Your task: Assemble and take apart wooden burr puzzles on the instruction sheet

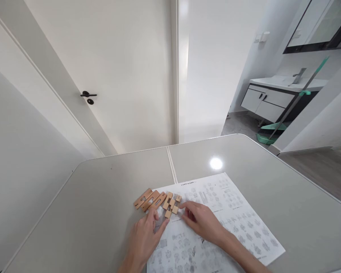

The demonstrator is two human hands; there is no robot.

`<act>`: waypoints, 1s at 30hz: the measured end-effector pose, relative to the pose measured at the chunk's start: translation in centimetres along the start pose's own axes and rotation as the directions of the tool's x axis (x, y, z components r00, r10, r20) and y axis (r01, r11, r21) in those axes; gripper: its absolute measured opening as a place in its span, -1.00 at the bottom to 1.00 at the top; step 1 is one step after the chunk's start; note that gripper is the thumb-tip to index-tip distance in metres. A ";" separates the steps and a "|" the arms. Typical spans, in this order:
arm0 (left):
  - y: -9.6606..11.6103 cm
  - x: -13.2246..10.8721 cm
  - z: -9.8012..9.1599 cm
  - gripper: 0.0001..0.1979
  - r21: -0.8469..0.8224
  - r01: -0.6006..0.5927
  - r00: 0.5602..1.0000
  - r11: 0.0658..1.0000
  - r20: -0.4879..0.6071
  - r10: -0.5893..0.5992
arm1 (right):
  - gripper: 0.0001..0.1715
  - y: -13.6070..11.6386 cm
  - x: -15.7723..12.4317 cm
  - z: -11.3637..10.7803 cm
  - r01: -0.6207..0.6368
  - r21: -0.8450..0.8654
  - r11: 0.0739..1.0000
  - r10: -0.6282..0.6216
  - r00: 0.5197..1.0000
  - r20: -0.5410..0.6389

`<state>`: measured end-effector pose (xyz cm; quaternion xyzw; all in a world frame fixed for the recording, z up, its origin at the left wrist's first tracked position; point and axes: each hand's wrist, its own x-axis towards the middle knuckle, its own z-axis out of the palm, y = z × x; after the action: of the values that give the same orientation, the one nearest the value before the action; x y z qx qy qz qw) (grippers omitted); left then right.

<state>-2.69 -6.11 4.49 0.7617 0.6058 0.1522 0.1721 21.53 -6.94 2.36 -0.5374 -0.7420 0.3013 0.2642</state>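
The grey table [102, 212] bears a printed sheet [233, 218]; above it the left hand [144, 234] is spread, grasping nothing visible, while the grasp of the right hand [204, 222] cannot be determined. Light fingertip nudges should serve best; three slotted wooden bars [146, 205], long axes pointing away rightward, lie just left of pale wooden blocks [172, 203].

The single view looks from the person's head, forward and down across the desk [102, 197] to its far edge. It sits fairly close above the left hand [144, 232] and right hand [206, 223], which show low, near the middle, by the blocks [172, 203]. Its wide field takes in the door [130, 76] ahead and, farther off at upper right, the sink [278, 82].
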 end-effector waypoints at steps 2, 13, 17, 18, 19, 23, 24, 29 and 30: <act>-0.8 -0.1 -0.2 -0.66 -0.001 0.014 0.998 1.000 -0.068 -0.014 | -0.70 0.8 0.1 -0.1 -0.025 -0.009 1.000 0.025 0.998 -0.052; -5.7 0.9 -0.7 -0.61 -0.140 0.172 0.912 0.975 -0.351 -0.211 | -0.59 1.0 1.7 0.5 0.098 -0.043 0.994 -0.099 0.995 -0.023; -5.6 0.9 -1.4 -0.59 -0.228 0.190 0.913 0.955 -0.317 -0.257 | -0.63 1.5 0.9 -0.3 0.156 0.017 0.988 -0.155 0.987 -0.031; -5.6 1.0 -1.5 -0.59 -0.237 0.188 0.915 0.953 -0.310 -0.257 | -0.66 1.8 0.7 -0.6 0.153 0.029 0.988 -0.152 0.987 -0.043; -5.5 1.0 -1.6 -0.59 -0.243 0.185 0.918 0.952 -0.305 -0.256 | -0.70 2.2 0.5 -0.9 0.143 0.041 0.989 -0.140 0.988 -0.064; -5.6 1.0 -1.8 -0.60 -0.270 0.189 0.920 0.944 -0.287 -0.266 | -0.70 3.9 0.4 -1.3 0.054 0.187 0.981 -0.031 0.992 -0.121; -5.7 1.0 -1.8 -0.60 -0.278 0.193 0.919 0.941 -0.286 -0.273 | -0.68 4.3 0.5 -1.3 0.028 0.231 0.972 0.002 0.991 -0.130; -6.2 0.8 -1.7 -0.61 -0.295 0.192 0.917 0.936 -0.287 -0.278 | -0.64 4.9 0.9 -1.1 -0.023 0.350 0.937 0.089 0.980 -0.176; -6.2 0.8 -1.7 -0.61 -0.293 0.191 0.916 0.937 -0.289 -0.277 | -0.65 4.9 0.9 -1.1 -0.023 0.367 0.930 0.093 0.980 -0.176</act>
<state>-8.66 -3.91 3.25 0.6183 0.6882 0.3316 0.1846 25.20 -4.71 -0.46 -0.5276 -0.6286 0.3881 0.4194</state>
